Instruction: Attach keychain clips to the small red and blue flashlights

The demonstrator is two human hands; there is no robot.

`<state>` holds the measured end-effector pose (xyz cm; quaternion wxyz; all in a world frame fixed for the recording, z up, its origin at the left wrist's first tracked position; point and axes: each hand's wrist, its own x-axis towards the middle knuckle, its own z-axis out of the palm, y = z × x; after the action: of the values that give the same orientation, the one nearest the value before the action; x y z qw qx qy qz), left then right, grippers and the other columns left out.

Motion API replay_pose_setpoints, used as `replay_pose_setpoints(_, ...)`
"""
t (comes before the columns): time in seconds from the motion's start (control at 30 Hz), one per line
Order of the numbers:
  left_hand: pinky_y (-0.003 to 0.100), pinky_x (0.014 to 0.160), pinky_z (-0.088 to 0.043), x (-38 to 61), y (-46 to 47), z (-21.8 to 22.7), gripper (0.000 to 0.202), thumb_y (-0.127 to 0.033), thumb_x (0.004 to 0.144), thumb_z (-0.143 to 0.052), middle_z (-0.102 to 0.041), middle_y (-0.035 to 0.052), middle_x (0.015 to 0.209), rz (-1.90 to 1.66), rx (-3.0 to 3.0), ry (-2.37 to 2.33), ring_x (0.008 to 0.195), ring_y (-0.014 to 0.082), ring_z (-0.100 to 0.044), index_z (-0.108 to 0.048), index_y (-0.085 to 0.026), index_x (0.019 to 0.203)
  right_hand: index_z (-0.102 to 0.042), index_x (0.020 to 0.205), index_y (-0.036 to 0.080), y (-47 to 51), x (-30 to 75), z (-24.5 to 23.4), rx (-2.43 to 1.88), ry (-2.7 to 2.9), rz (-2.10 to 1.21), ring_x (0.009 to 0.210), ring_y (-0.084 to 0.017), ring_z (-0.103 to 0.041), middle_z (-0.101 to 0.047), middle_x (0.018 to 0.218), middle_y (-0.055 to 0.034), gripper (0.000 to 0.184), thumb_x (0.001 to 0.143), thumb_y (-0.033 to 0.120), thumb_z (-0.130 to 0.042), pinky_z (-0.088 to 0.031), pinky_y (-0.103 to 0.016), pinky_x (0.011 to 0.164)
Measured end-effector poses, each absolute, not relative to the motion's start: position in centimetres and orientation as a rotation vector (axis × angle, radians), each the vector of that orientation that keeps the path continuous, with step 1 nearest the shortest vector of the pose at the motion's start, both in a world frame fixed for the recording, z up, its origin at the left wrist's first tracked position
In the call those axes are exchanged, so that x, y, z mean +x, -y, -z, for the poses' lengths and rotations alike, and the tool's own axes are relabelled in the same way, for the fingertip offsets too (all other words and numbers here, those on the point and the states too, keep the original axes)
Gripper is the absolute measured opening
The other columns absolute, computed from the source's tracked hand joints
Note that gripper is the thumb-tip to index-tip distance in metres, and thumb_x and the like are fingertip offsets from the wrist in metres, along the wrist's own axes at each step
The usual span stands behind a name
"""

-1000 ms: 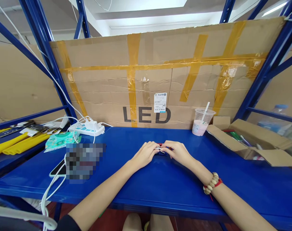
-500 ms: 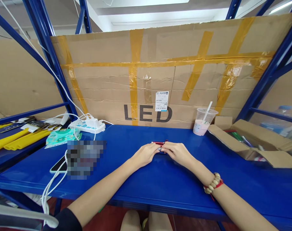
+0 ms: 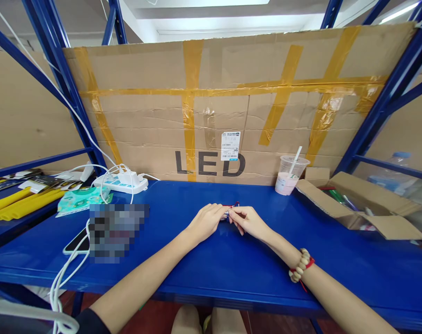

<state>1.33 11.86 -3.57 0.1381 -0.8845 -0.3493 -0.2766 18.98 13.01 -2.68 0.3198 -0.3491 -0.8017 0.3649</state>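
Note:
Over the middle of the blue tabletop (image 3: pixel 183 204), my two hands meet at the fingertips. My left hand (image 3: pixel 206 221) is closed, back upward, its fingers curled over a small silvery piece (image 3: pixel 227 213). From the other side, my right hand (image 3: pixel 249 220) pinches at the same spot with thumb and forefinger, the other fingers bent below. Just behind the fingertips a thin red part (image 3: pixel 232 205) shows, seemingly belonging to the same small object. Fingers cover most of it, so its kind cannot be made out. Beads and a red cord circle my right wrist.
A cardboard panel (image 3: pixel 155 120) marked LED stands along the back edge. To the right are a plastic cup (image 3: pixel 290 178) with a straw and an open carton (image 3: pixel 336 211). A power strip (image 3: pixel 127 184), a green packet (image 3: pixel 81 200), white cables and a phone (image 3: pixel 74 241) lie left.
My right hand has turned slightly, its thumb and forefinger now pinching while the other fingers drop lower. My left hand stays nearly in place. The whole view has shifted slightly.

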Motion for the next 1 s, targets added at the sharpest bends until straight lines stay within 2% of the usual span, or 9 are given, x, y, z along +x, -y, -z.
replay_pose_setpoints(0.13,0.031,0.081,-0.042,1.4,-11.9,3.5,0.036,-0.010,0.089,-0.032,-0.059,0.0065,0.102,0.817,-2.601,1.008,0.090,0.0172,-0.054,-0.042,-0.015,0.123,-0.049,0.066,0.011,-13.2,19.1,2.8,-0.920,2.105,-0.923,0.035,-0.006,-0.044,-0.044,0.050,0.0007,0.054,0.079,0.062,-0.038,-0.032,-0.017,0.038)
replay_pose_setpoints(0.23,0.030,0.075,-0.043,1.4,-11.9,3.4,0.031,-0.012,0.090,-0.031,-0.059,0.0066,0.091,0.768,-2.589,1.048,0.081,0.0173,-0.054,-0.049,-0.014,0.115,-0.051,0.068,0.011,-13.5,19.2,2.9,-0.928,2.126,-0.853,0.036,-0.006,-0.045,-0.045,0.050,0.0008,0.052,0.082,0.060,-0.037,-0.034,-0.017,0.040)
replay_pose_setpoints(0.37,0.030,0.074,-0.042,1.4,-12.0,3.4,0.029,-0.012,0.089,-0.032,-0.058,0.0069,0.090,0.756,-2.574,1.068,0.080,0.0173,-0.053,-0.051,-0.014,0.111,-0.053,0.070,0.012,-13.5,19.3,2.9,-0.987,2.176,-0.782,0.038,-0.006,-0.046,-0.048,0.053,0.0008,0.051,0.085,0.057,-0.034,-0.035,-0.017,0.042)
replay_pose_setpoints(0.5,0.030,0.074,-0.042,1.5,-12.3,3.4,0.025,-0.015,0.091,-0.033,-0.059,0.0051,0.090,0.822,-2.598,1.122,0.080,0.0168,-0.054,-0.051,-0.015,0.109,-0.060,0.072,0.015,-13.2,19.5,2.3,-1.084,2.227,-0.434,0.046,-0.005,-0.049,-0.055,0.061,0.0005,0.047,0.088,0.051,-0.036,-0.034,-0.016,0.047)
replay_pose_setpoints(0.6,0.030,0.077,-0.042,1.5,-12.5,3.2,0.023,-0.019,0.093,-0.032,-0.059,0.0048,0.093,0.916,-2.601,1.147,0.085,0.0166,-0.055,-0.050,-0.015,0.105,-0.065,0.078,0.019,-13.2,19.6,2.0,-1.048,2.085,-0.151,0.054,-0.004,-0.049,-0.059,0.073,0.0013,0.035,0.082,0.050,-0.049,-0.035,-0.015,0.051)
replay_pose_setpoints(0.7,0.030,0.077,-0.042,1.3,-12.6,2.9,0.022,-0.019,0.093,-0.031,-0.059,0.0044,0.094,0.956,-2.584,1.158,0.086,0.0169,-0.054,-0.049,-0.015,0.104,-0.067,0.090,0.023,-13.3,19.8,2.1,-0.956,1.982,-0.051,0.051,-0.002,-0.046,-0.058,0.077,0.0022,0.029,0.076,0.047,-0.059,-0.036,-0.014,0.053)
replay_pose_setpoints(0.83,0.030,0.077,-0.042,1.0,-12.7,2.8,0.020,-0.019,0.093,-0.031,-0.058,0.0043,0.095,0.970,-2.584,1.156,0.085,0.0166,-0.054,-0.048,-0.016,0.104,-0.069,0.089,0.025,-13.5,19.9,2.3,-0.816,2.003,0.069,0.051,0.000,-0.045,-0.059,0.085,0.0020,0.022,0.080,0.042,-0.057,-0.036,-0.014,0.052)
replay_pose_setpoints(1.0,0.030,0.075,-0.042,1.2,-12.6,2.8,0.021,-0.019,0.093,-0.030,-0.058,0.0048,0.094,0.935,-2.609,1.115,0.083,0.0165,-0.054,-0.047,-0.015,0.105,-0.070,0.088,0.025,-13.4,20.0,2.1,-0.750,1.997,0.218,0.053,0.001,-0.048,-0.059,0.084,0.0021,0.020,0.083,0.037,-0.055,-0.035,-0.013,0.050)
